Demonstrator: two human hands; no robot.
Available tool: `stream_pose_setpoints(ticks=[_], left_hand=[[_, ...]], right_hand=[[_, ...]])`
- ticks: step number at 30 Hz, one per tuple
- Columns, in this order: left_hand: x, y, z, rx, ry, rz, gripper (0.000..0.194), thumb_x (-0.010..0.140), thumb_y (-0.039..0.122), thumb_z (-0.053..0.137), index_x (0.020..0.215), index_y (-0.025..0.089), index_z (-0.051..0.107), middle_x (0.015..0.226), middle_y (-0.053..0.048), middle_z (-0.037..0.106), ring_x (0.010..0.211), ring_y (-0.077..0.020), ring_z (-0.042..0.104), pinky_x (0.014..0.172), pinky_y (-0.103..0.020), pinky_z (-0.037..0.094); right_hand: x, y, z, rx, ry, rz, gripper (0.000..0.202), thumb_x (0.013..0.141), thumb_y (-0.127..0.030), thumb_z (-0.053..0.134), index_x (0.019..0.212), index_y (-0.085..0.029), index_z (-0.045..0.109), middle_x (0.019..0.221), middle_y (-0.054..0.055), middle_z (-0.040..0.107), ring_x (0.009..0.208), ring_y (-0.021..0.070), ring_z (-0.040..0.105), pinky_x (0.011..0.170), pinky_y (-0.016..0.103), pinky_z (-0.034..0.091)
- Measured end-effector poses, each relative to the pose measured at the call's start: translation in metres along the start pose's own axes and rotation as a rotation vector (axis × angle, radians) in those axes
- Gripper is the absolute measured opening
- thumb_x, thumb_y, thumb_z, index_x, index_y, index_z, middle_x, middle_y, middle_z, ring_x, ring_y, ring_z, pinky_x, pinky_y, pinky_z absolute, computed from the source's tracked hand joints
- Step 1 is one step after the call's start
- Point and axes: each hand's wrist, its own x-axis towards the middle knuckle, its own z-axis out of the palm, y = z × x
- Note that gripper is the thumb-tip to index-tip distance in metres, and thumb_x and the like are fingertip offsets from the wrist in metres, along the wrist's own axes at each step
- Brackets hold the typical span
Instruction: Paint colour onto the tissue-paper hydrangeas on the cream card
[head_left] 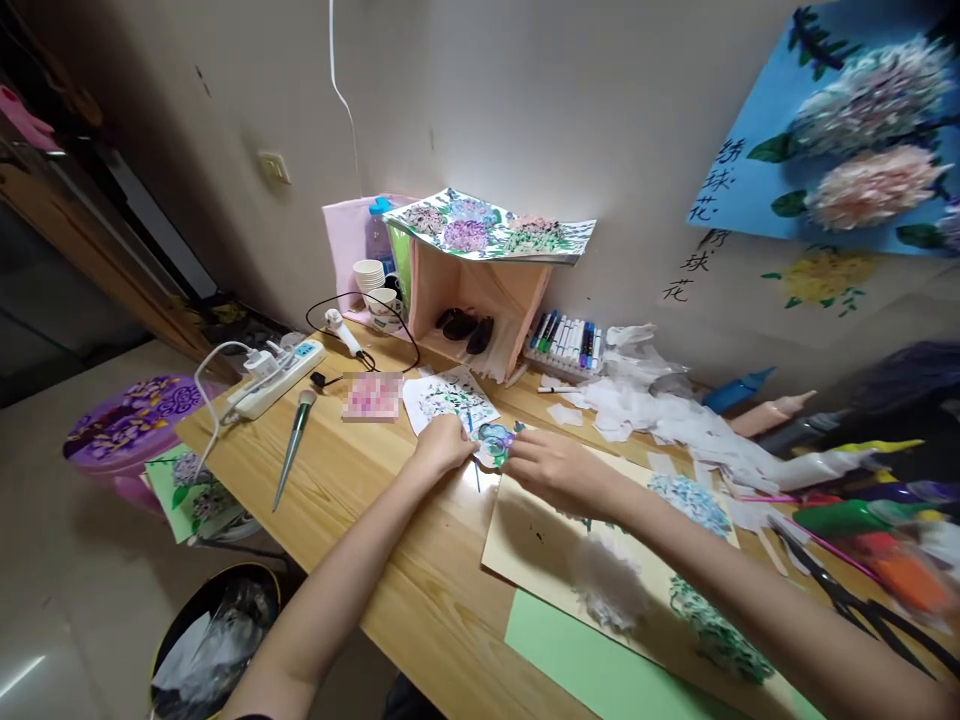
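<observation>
My left hand (444,444) is closed at the edge of a small paint palette (493,444) smeared with blue, green and purple, and a thin blue stick shows beside its fingers. Just right of the palette, my right hand (541,462) has its fingers pressed together; what they hold, if anything, is hidden. Under my right forearm lies a cream board (525,530) bearing a white tissue flower (611,585), a blue one (688,502) and a green one (720,630). A paint-marked white paper (450,395) lies behind my left hand.
White tissue scraps (660,400), paint bottles (862,515) and black scissors (847,595) cover the right side. Markers (568,342) stand near the wall by a pink box (480,290). A power strip (277,380) and brush (294,450) lie left; green paper (592,660) is in front.
</observation>
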Motion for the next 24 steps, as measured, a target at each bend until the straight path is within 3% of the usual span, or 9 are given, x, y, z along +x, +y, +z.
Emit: stream_pose_setpoints(ticks=[2,6,8,10,12,15,24], left_hand=[[0.0,-0.002,-0.003,-0.044,0.012,0.019,0.028,0.092,0.034,0.06,0.113,0.014,0.061,0.112,-0.008,0.064,0.095,-0.0202,0.064,0.082,-0.04,0.055],[0.001,-0.018,-0.023,-0.187,0.115,0.05,0.022,0.082,0.028,0.066,0.067,0.013,0.067,0.064,-0.004,0.067,0.066,-0.0175,0.065,0.062,-0.027,0.048],[0.004,-0.032,-0.037,-0.272,0.21,0.043,0.022,0.08,0.029,0.065,0.063,0.015,0.067,0.056,-0.002,0.066,0.06,-0.0178,0.064,0.055,-0.025,0.043],[0.007,-0.047,-0.05,-0.343,0.298,0.032,0.022,0.078,0.031,0.065,0.062,0.016,0.066,0.054,-0.002,0.066,0.057,-0.0178,0.064,0.053,-0.025,0.041],[0.011,-0.06,-0.058,-0.402,0.369,0.011,0.023,0.075,0.033,0.066,0.06,0.016,0.066,0.051,-0.002,0.065,0.053,-0.018,0.063,0.052,-0.025,0.04],[0.018,-0.074,-0.061,-0.468,0.458,-0.011,0.022,0.071,0.034,0.066,0.058,0.016,0.064,0.049,-0.003,0.064,0.05,-0.0189,0.062,0.05,-0.025,0.04],[0.033,-0.07,-0.047,-0.702,0.565,0.074,0.024,0.071,0.039,0.065,0.069,0.016,0.065,0.065,-0.006,0.071,0.058,-0.0206,0.068,0.054,-0.027,0.051]], right_hand=[[-0.005,0.012,-0.009,-0.042,0.058,0.068,0.027,0.095,-0.012,0.041,0.084,-0.015,0.065,0.073,0.007,0.064,0.07,0.0174,0.051,0.061,0.03,0.04],[-0.006,0.033,-0.016,-0.068,0.205,0.193,0.016,0.092,-0.013,0.049,0.087,-0.015,0.064,0.073,0.006,0.065,0.072,0.0166,0.054,0.063,0.028,0.043],[0.0,0.04,-0.01,-0.068,0.221,0.226,0.014,0.091,-0.013,0.051,0.087,-0.015,0.064,0.074,0.005,0.065,0.073,0.0165,0.054,0.063,0.028,0.045],[0.009,0.041,0.003,-0.109,0.126,0.134,0.015,0.092,-0.014,0.05,0.085,-0.016,0.063,0.074,0.005,0.065,0.073,0.0168,0.053,0.062,0.029,0.045],[0.02,0.037,0.018,-0.186,-0.041,-0.091,0.02,0.094,-0.014,0.047,0.08,-0.017,0.062,0.073,0.004,0.064,0.072,0.0173,0.053,0.063,0.03,0.045],[0.034,0.029,0.036,-0.207,-0.139,-0.273,0.023,0.094,-0.012,0.046,0.078,-0.019,0.062,0.077,0.003,0.065,0.077,0.0171,0.055,0.065,0.03,0.045],[0.054,0.027,0.041,-0.242,-0.26,-0.588,0.027,0.093,-0.007,0.043,0.073,-0.02,0.057,0.071,0.001,0.062,0.074,0.0142,0.054,0.064,0.028,0.044]])
